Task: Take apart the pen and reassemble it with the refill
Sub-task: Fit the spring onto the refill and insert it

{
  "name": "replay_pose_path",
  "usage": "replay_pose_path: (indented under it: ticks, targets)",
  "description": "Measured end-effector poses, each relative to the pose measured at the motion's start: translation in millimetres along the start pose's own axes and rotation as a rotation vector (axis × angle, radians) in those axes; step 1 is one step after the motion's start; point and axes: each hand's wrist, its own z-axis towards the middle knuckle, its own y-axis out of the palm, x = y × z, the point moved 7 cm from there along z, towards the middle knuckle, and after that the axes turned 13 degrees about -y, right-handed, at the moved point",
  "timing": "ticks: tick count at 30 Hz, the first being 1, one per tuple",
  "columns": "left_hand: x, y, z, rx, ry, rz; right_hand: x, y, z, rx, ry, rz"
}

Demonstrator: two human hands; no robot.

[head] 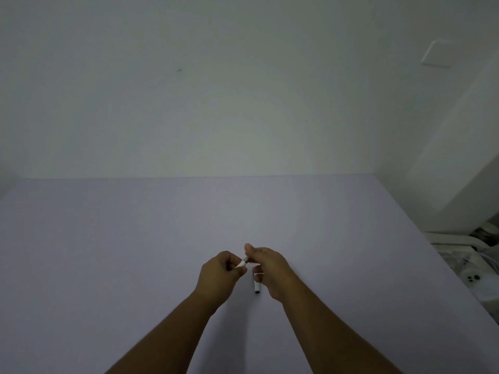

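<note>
Both hands meet above the pale purple table (135,238). My left hand (220,278) pinches a short white pen piece (241,264) that points up and to the right. My right hand (270,271) grips the dark end of that piece between thumb and forefinger. A white pen barrel (256,286) with a dark tip hangs down from under my right hand's fingers. Whether the barrel is held by the lower fingers or rests on the table, I cannot tell. No separate refill is visible.
A plain white wall (216,90) rises behind the table's far edge. White cables and a white device (469,276) lie off the table's right side. A white column (459,157) stands at the right.
</note>
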Motion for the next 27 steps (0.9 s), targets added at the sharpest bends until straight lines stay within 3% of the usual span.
replay_pose_path:
  ticks: [3, 7, 11, 17, 22, 27]
  targets:
    - [0.2, -1.8, 0.6, 0.013, 0.002, 0.003, -1.3, 2.7, -0.9, -0.038, -0.054, 0.029]
    - [-0.4, 0.8, -1.0, 0.014, 0.008, 0.002, 2.3, 0.5, -0.4, 0.021, 0.017, -0.061]
    - [-0.2, 1.2, -0.7, 0.006, -0.002, -0.011, 0.0, 3.3, -2.4, -0.032, -0.036, 0.055]
    - [1.8, 4.3, -2.5, 0.016, 0.010, 0.017, -4.9, -2.5, -2.5, 0.023, 0.001, -0.210]
    - [1.9, 1.4, -1.3, 0.023, -0.003, 0.013, -3.8, 1.0, -3.6, -0.033, -0.058, -0.022]
    - [5.2, 2.5, -3.1, 0.056, 0.031, 0.064, -1.6, -3.9, -2.4, 0.036, 0.004, -0.192]
